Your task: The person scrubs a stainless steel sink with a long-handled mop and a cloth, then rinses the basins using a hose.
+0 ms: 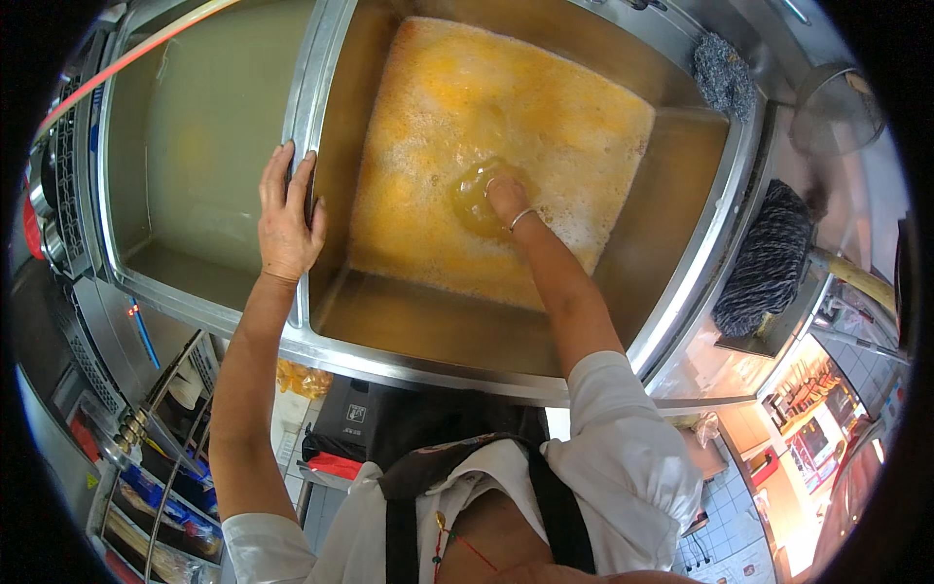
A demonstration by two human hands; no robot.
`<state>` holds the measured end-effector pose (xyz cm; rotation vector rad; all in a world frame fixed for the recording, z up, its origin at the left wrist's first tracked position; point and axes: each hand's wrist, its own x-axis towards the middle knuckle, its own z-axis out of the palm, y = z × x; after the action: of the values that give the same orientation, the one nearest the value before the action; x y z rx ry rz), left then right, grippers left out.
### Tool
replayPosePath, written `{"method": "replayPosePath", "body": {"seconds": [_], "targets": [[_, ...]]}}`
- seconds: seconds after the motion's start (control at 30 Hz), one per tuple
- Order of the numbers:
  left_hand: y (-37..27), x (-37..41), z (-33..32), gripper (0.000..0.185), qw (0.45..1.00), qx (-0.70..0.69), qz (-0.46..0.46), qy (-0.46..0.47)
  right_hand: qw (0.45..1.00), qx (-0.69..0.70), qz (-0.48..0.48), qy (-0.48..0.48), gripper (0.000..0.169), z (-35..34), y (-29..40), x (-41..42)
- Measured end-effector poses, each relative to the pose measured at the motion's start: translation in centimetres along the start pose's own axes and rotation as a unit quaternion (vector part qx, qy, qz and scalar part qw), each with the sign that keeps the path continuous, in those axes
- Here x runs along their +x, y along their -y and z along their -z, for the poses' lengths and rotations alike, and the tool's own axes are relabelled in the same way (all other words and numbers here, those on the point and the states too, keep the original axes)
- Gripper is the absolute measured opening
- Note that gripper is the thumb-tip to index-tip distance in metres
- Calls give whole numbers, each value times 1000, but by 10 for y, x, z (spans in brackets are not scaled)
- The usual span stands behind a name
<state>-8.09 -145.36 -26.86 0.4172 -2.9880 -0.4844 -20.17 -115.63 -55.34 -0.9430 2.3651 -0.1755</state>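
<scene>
My left hand [287, 212] rests on the steel divider [310, 87] between two sink basins, its fingers over the edge and nothing seen in it. My right hand [508, 196], with a thin bangle at the wrist, is partly sunk in the cloudy yellow-orange liquid [452, 102] that lies, with foam on top, in the right basin [430, 332]. Its fingertips are hidden under the surface, so whether they hold something is not visible. Around that hand the foam is parted. The left basin [219, 131] contains murky greenish water.
A grey scouring pad [724, 73] lies on the right basin's far right corner. Right of the sink are a wire-mesh strainer [837, 109] and a dark striped mop head [770, 255]. A pink-red hose or tube [139, 51] crosses the upper left. A wire rack [171, 496] stands at lower left.
</scene>
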Motion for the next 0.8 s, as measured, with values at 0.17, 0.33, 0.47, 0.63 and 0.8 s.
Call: {"method": "replayPosePath", "body": {"seconds": [0.17,0.33,0.47,0.63,0.8], "targets": [[2,0,1,57,1000,-12,-2,6,997,-2,48,-63,21,-8,-9,-8],[0,2,2,57,1000,-12,-6,6,981,-107,58,149,29,6,-12,12],[1,1,1,57,1000,-15,-1,6,965,-173,73,181,28,20,3,16],[2,0,0,58,1000,-23,3,4,965,-162,91,183,22,25,2,18],[2,2,0,57,1000,-10,-6,1,980,28,55,190,27,31,-18,31]]}}
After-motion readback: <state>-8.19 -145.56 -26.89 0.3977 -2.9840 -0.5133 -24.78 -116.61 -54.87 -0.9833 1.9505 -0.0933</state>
